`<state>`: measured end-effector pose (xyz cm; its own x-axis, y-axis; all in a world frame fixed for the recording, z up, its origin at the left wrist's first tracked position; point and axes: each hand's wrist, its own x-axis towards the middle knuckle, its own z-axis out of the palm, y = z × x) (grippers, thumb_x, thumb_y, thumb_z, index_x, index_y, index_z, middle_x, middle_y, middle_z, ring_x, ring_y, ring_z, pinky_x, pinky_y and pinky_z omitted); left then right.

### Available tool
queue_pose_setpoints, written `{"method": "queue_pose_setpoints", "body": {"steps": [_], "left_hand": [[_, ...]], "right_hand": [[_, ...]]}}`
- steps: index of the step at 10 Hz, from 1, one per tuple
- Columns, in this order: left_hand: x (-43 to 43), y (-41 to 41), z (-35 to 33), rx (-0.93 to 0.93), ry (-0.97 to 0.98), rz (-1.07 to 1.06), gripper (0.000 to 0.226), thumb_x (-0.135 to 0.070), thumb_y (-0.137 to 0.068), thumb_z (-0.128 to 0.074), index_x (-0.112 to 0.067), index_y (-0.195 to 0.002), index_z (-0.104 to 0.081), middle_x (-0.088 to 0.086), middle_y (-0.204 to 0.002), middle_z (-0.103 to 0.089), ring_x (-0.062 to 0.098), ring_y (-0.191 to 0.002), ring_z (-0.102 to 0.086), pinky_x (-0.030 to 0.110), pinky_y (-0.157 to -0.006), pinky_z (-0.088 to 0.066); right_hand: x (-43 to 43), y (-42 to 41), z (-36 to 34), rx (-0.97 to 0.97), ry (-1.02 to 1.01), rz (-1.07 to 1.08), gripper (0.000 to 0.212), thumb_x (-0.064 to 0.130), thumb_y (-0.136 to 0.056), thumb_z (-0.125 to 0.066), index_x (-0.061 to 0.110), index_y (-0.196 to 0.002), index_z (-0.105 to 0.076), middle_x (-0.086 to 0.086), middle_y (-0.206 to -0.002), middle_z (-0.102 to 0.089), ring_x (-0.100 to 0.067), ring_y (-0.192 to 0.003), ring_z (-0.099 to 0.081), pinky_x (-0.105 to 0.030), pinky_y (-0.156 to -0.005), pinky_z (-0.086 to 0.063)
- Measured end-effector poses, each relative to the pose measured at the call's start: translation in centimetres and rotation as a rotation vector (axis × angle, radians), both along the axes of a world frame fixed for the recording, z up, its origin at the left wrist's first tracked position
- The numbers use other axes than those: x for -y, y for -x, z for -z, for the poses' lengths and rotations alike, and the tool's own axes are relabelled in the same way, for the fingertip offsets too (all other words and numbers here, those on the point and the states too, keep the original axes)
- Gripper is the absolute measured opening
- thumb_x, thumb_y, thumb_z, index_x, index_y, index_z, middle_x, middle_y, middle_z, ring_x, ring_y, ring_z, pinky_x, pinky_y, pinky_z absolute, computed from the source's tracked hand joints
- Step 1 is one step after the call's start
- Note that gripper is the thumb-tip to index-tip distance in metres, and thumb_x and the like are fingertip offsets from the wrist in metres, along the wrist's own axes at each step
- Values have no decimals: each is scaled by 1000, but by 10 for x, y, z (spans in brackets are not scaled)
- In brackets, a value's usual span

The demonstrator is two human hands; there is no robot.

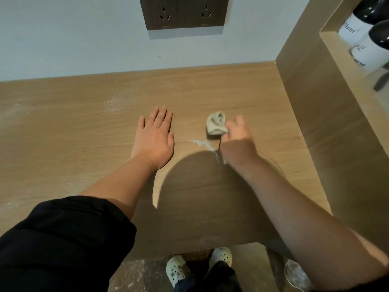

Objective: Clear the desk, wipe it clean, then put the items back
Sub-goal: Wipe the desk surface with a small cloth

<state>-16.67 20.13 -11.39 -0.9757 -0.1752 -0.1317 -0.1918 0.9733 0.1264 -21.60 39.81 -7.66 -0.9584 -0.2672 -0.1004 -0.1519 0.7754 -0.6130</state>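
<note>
The wooden desk [73, 127] fills the middle of the view, with nothing standing on it. My left hand [154, 138] lies flat on the desk with its fingers straight and together. To its right, my right hand [236, 133] grips a bunched pale grey cloth [215, 123] against the desk top; the hand is blurred. A thin streak of white powder [203, 143] lies on the wood just in front of the cloth. More faint white dust [117, 101] is spread towards the back left.
A wooden shelf unit [315, 102] stands on the right, holding two dark-capped bottles [370, 47] with white labels. Wall sockets [184, 12] sit above the desk. Below the front edge are my shoes [176, 270] and a clear plastic bag [296, 275].
</note>
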Motion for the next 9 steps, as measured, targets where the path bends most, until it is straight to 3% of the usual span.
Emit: {"method": "queue_pose_setpoints", "body": {"steps": [1, 2, 3, 4, 5, 6, 7, 8, 9], "left_hand": [[0, -1, 0, -4, -1, -2, 58, -32, -103, -21, -16, -157, -7, 1, -165, 0, 17, -151, 4, 43, -122, -1], [-1, 0, 0, 0, 2, 0, 58, -32, -103, -21, -17, -157, -6, 1, -165, 0, 17, -151, 5, 43, -122, 0], [-1, 0, 0, -1, 2, -1, 58, -31, -102, -21, -17, -157, -6, 1, -165, 0, 17, -151, 4, 43, -122, 0], [0, 0, -1, 0, 10, -1, 58, -31, -102, -21, -16, -157, -6, 1, -165, 0, 17, -151, 4, 43, -122, -1], [-1, 0, -2, 13, 15, 0, 58, -31, -103, -21, -16, -157, -5, 1, -165, 1, 18, -151, 5, 43, -122, 0], [-1, 0, -2, 16, 20, 3, 58, -31, -103, -21, -16, -157, -5, 2, -165, 2, 17, -151, 6, 43, -122, 0], [-1, 0, -2, 8, 11, 0, 58, -31, -103, -22, -16, -157, -6, 1, -165, 1, 17, -151, 5, 43, -122, 0], [0, -1, -2, 1, 0, 2, 57, -30, -103, -23, -16, -157, -7, 2, -165, -1, 17, -151, 4, 42, -122, 0], [0, 0, -2, 3, -3, -2, 58, -30, -103, -22, -17, -157, -7, 1, -165, 0, 17, -151, 4, 42, -122, 0]], "right_hand": [[1, 46, 0, 1, -49, 27, 30, 0, -95, -39, 5, -116, -60, -6, -126, -42, -22, -106, -51, -27, -99, -40], [20, 58, 9, 5, -85, -130, 34, -2, -93, -41, 12, -116, -63, -6, -122, -44, -24, -108, -48, -37, -99, -43], [32, 52, 9, 5, -73, -309, 30, -2, -93, -41, 18, -94, -64, -1, -101, -43, -20, -91, -45, -38, -84, -46], [30, 51, 4, 94, -29, -433, 36, -5, -92, -39, 23, -82, -60, 1, -101, -46, -20, -96, -46, -37, -87, -44], [22, 41, 8, 230, -5, -497, 35, -7, -89, -45, 21, -88, -65, 8, -99, -46, -13, -98, -48, -26, -84, -40], [13, 18, 5, 470, 64, -454, 15, 16, -92, -58, 20, -78, -56, 11, -84, -47, -8, -81, -46, -24, -69, -36], [9, 18, -8, 493, 52, -484, 17, 15, -95, -53, 19, -81, -61, 8, -91, -49, -12, -88, -47, -21, -74, -42], [13, 46, -18, 401, 95, -373, 28, 8, -98, -44, 15, -76, -59, -5, -113, -52, -24, -104, -52, -24, -85, -49], [22, 63, -10, 286, 24, -319, 32, -2, -92, -42, 15, -68, -55, -13, -129, -47, -33, -136, -32, -49, -113, -25]]}}
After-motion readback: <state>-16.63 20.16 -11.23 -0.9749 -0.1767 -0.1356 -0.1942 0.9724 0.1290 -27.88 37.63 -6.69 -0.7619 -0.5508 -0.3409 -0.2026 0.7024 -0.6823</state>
